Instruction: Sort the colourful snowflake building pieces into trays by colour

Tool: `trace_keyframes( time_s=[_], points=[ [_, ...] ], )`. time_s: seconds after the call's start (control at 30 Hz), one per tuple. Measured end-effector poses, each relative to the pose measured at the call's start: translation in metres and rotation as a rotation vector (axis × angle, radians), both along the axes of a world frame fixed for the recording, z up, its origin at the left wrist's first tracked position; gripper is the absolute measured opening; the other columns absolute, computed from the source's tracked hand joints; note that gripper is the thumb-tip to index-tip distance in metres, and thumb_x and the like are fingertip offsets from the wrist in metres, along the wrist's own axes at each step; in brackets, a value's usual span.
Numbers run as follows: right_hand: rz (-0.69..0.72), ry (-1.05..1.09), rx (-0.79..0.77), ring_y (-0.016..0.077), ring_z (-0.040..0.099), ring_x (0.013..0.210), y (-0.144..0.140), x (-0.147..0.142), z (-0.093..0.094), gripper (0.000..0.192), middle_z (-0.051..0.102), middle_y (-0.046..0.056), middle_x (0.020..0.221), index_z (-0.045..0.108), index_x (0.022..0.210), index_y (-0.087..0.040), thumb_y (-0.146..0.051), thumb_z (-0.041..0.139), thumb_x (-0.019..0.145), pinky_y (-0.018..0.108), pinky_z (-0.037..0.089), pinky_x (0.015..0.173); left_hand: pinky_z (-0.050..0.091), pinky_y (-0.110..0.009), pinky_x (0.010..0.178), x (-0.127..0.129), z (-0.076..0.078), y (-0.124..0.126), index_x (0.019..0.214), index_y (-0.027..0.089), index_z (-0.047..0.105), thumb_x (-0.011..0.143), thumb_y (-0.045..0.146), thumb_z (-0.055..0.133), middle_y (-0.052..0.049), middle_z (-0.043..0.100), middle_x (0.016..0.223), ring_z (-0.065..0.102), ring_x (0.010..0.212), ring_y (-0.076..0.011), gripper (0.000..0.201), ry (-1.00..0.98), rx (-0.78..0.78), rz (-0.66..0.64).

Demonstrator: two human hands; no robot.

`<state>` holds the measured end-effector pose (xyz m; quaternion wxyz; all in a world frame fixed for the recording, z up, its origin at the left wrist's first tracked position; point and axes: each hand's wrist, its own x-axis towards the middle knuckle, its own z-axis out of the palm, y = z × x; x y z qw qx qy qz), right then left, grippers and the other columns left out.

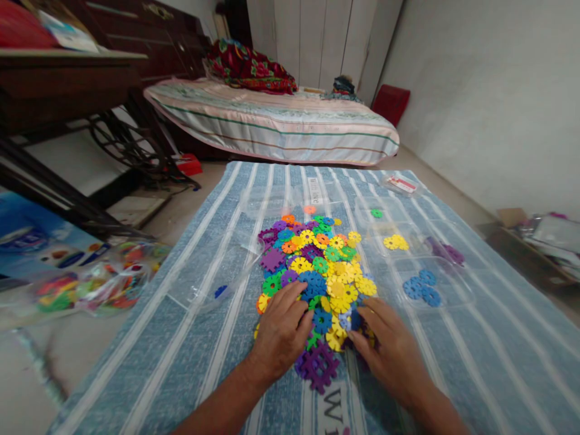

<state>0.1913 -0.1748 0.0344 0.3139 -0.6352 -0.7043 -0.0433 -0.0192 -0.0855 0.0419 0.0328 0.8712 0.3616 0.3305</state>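
Bed (281, 124) at far end of room, striped cover, a red patterned bundle (247, 66) heaped at its head. Dark wooden furniture along the left wall.

Blue striped cloth (190, 338) spread on the floor, filling most of the near view.

Pile of toy discs (317, 266) at the middle of the cloth: flat notched plastic pieces, yellow, purple, blue, green, orange, all mixed. Pile runs from mid-cloth down to both hands.

Clear plastic trays on the cloth right of the pile. Nearest tray (453, 296) holds a few blue discs (422, 288). Further back, a small group of yellow discs (396, 242), some purple ones (446, 252) just right of them, and one green disc (376, 212) beyond. Another clear tray (199, 284) left of the pile with one small blue piece in it.

Clear bag of coloured pieces (99, 284) on the bare floor, left of the cloth.

Left hand (281, 332) lies palm down on the near left edge of the pile, fingers spread slightly and resting on the discs, gripping nothing I can make out.

Right hand (392, 350) on the near right edge, fingers curled in toward the discs, tips touching them; whether they pinch a piece I cannot tell.

Large purple disc (319, 365) lies between the two wrists, at the pile's near tip
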Motion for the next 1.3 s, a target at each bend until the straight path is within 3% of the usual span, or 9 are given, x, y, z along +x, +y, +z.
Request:
trace_keyframes(
  time_s=[0.23,0.4,0.63,0.73,0.87,0.93,1.03,1.17,1.3],
  points=[
    [0.0,0.002,-0.058,0.0293,0.055,0.112,0.005,-0.011,-0.006,0.029,0.062,0.015,0.114,0.06,0.108,-0.017,-0.032,0.056,0.084,0.05,0.05,0.092,0.051,-0.041,0.092,-0.002,0.0,0.0,0.078,0.017,0.06,0.086,0.017,0.049,-0.011,0.065,0.112,0.06,0.107,-0.0223,0.013,-0.03,-0.024,0.011],
    [0.063,0.017,0.044,0.0255,0.059,0.106,0.007,-0.01,-0.001,0.017,0.065,0.01,0.104,0.063,0.099,-0.02,-0.021,0.053,0.086,0.047,0.052,0.089,0.052,-0.04,0.089,-0.003,-0.002,0.003,0.079,0.018,0.061,0.087,0.019,0.05,-0.01,0.065,0.112,0.061,0.102,-0.0216,0.013,-0.026,-0.007,0.018],
    [0.116,0.065,0.179,0.0201,0.063,0.097,0.01,-0.005,0.015,0.014,0.068,0.007,0.095,0.064,0.091,-0.02,-0.015,0.052,0.086,0.039,0.054,0.086,0.052,-0.038,0.088,-0.006,-0.005,0.006,0.079,0.019,0.061,0.087,0.02,0.05,-0.008,0.066,0.111,0.062,0.101,-0.0204,0.013,-0.044,-0.017,0.003],
    [0.043,0.027,0.252,0.0194,0.064,0.093,0.012,0.015,0.026,0.012,0.068,0.007,0.093,0.064,0.089,-0.02,-0.015,0.054,0.085,0.038,0.054,0.085,0.051,-0.038,0.088,-0.006,-0.005,0.005,0.079,0.019,0.061,0.086,0.02,0.051,-0.008,0.066,0.111,0.061,0.101,-0.0204,0.012,-0.035,-0.024,0.007],
    [-0.226,-0.126,0.391,0.0214,0.064,0.087,0.017,0.056,0.042,0.007,0.069,0.009,0.087,0.065,0.086,-0.018,-0.019,0.058,0.084,0.041,0.052,0.084,0.051,-0.037,0.089,-0.004,-0.003,0.003,0.078,0.019,0.061,0.086,0.019,0.051,-0.009,0.066,0.11,0.061,0.101,-0.02,0.013,-0.039,-0.018,0.014],
    [-0.294,-0.165,0.397,0.022,0.065,0.086,0.017,0.067,0.045,0.008,0.069,0.009,0.087,0.065,0.087,-0.018,-0.021,0.058,0.084,0.041,0.052,0.083,0.051,-0.037,0.089,-0.004,-0.002,0.003,0.077,0.018,0.06,0.086,0.018,0.05,-0.009,0.067,0.109,0.062,0.101,-0.0199,0.013,-0.043,-0.025,0.015],
    [-0.176,-0.087,0.331,0.0195,0.065,0.084,0.012,0.061,0.042,0.009,0.069,0.007,0.087,0.065,0.089,-0.02,-0.02,0.057,0.085,0.038,0.053,0.082,0.052,-0.038,0.088,-0.003,-0.001,0.003,0.076,0.018,0.06,0.085,0.018,0.05,-0.009,0.067,0.108,0.062,0.1,-0.0201,0.014,-0.05,-0.041,0.016],
    [0.054,0.039,0.181,0.018,0.065,0.088,0.002,0.03,0.026,0.012,0.069,0.006,0.089,0.065,0.092,-0.021,-0.018,0.056,0.085,0.035,0.056,0.081,0.052,-0.038,0.088,-0.003,-0.001,0.003,0.075,0.018,0.06,0.085,0.018,0.051,-0.009,0.067,0.108,0.062,0.1,-0.0206,0.014,-0.056,-0.059,0.01],
    [0.115,0.069,0.046,0.023,0.061,0.103,-0.002,0.013,0.012,0.021,0.067,0.009,0.104,0.064,0.103,-0.021,-0.026,0.06,0.083,0.042,0.054,0.088,0.051,-0.039,0.09,-0.003,0.0,0.002,0.075,0.019,0.06,0.086,0.019,0.05,-0.008,0.067,0.109,0.062,0.101,-0.0207,0.014,-0.061,-0.075,0.016]
  ],
)
